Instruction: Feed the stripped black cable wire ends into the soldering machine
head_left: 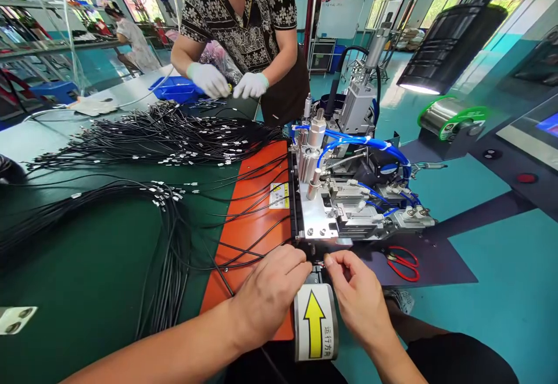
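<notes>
At the front end of a metal soldering machine point(320, 210), my left hand point(276, 285) is closed on a thin black cable point(226, 282), which trails out behind it over an orange plate point(248, 210). Close beside it, my right hand point(355, 291) pinches the cable's small end; the tip itself is too small to make out. Both hands sit just above a white cover with a yellow arrow point(316, 320). Several other black cables run across the orange plate into the machine's edge.
Bundles of black cables point(170, 134) cover the green mat point(96, 273) on the left. Red-handled scissors point(403, 263) lie right of the machine, below a solder wire spool point(449, 117) and a black lamp point(453, 47). Across the table a gloved co-worker point(244, 29) handles a small part near a blue bin point(176, 89).
</notes>
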The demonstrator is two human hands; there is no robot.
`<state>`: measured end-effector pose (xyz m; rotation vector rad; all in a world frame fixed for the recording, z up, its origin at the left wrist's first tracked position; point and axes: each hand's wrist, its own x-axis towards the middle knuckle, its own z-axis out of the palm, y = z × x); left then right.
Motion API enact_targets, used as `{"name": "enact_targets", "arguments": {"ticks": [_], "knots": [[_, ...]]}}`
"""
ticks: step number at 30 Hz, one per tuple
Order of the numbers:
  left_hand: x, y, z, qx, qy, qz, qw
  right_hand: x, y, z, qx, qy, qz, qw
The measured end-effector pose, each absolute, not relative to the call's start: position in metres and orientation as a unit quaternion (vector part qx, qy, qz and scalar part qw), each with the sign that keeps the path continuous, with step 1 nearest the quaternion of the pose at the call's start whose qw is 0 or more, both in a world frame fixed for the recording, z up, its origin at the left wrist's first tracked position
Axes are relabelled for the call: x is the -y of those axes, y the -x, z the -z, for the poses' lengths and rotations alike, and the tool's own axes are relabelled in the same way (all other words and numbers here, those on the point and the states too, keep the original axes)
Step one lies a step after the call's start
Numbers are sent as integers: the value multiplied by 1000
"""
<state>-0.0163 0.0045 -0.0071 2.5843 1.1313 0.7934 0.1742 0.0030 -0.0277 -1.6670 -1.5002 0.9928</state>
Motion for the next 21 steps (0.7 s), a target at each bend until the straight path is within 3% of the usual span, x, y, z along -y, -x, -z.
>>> {"name": "enact_targets", "arguments": {"ticks": [7, 21], "knots": [[-6, 15, -2, -446, -874, -175, 85, -10, -173, 31, 496, 620, -489, 362], [-1, 17, -15, -500, -859, -103, 47, -5, -166, 22, 477, 635, -452, 406]]}}
